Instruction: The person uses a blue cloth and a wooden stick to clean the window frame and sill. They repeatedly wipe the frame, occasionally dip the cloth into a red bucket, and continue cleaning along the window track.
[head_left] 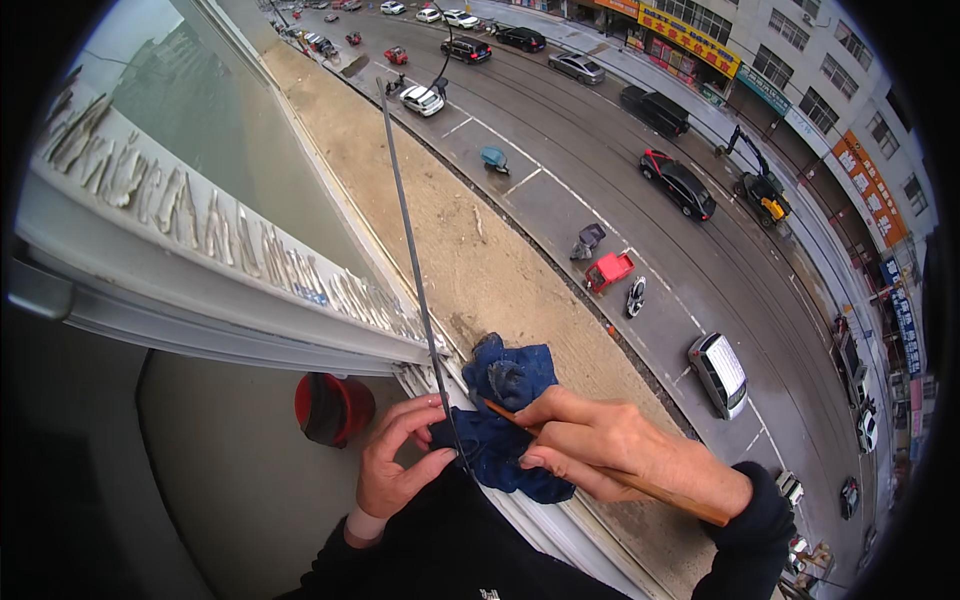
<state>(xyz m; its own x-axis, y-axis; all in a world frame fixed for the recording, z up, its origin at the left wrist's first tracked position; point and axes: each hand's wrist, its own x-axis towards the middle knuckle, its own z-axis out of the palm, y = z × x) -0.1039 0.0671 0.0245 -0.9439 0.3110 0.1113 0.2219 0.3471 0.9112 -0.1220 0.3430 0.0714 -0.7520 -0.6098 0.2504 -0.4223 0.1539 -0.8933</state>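
Observation:
My right hand point(615, 450) grips a slender wooden stick point(675, 494), its narrow end at a bunched dark blue cloth point(518, 470). The cloth lies over the white window sill, and a greyish, worn patch shows on its upper part. To the left, my left hand point(400, 455) has its thumb and fingers curled round the lower part of a thin black cable point(408, 225), at the cloth's left edge. The cable rises past the window. How firmly the left fingertips press on it is hard to see.
A white window frame point(200, 290) with ragged pale sealant strips crosses on the left. Indoors stands a red bucket point(357, 405) with something dark in it. Outside, a sandy ledge point(430, 215) borders the window; far below are a street point(600, 150), parked cars and an excavator point(765, 195).

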